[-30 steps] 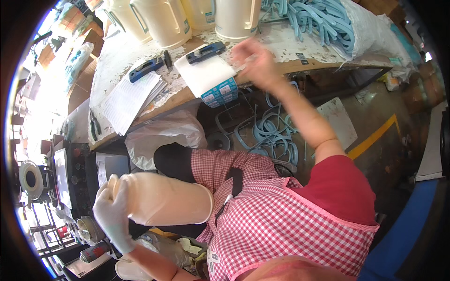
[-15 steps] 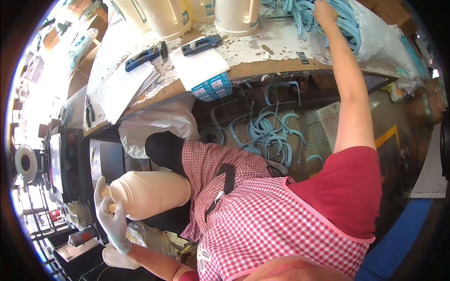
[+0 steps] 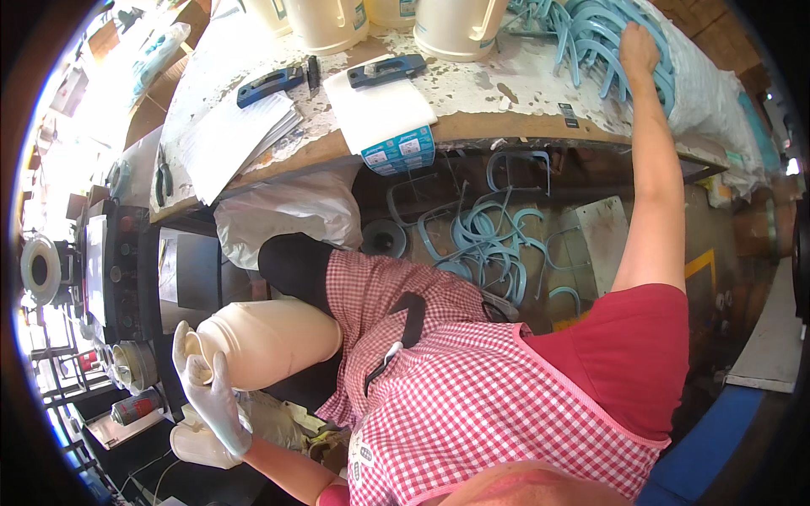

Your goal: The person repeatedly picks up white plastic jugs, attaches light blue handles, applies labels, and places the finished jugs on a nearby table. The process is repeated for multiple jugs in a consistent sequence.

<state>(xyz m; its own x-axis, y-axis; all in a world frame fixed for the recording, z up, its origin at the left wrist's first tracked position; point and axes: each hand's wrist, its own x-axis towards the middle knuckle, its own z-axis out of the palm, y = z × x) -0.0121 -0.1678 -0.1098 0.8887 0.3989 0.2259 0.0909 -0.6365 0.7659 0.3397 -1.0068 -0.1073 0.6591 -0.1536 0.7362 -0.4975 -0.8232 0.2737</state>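
My left hand, in a pale glove, curls its fingers round the neck of a cream plastic jug. The jug lies on its side across my lap, its mouth toward the left. At the far right of the bench, my bare right hand is in a heap of light blue curved plastic strips. Its fingers are bent down onto the strips, and their tips are hidden. The strips spill from a white sack.
Several upright cream jugs stand at the back of the worn white bench. Two blue-handled tools, paper sheets, blue labels and pliers lie on it. More blue strips hang tangled below the bench edge.
My right hand has shifted right and nearer over the blue strips. The left hand keeps its hold on the jug, which has barely moved. The whole view has shifted slightly.
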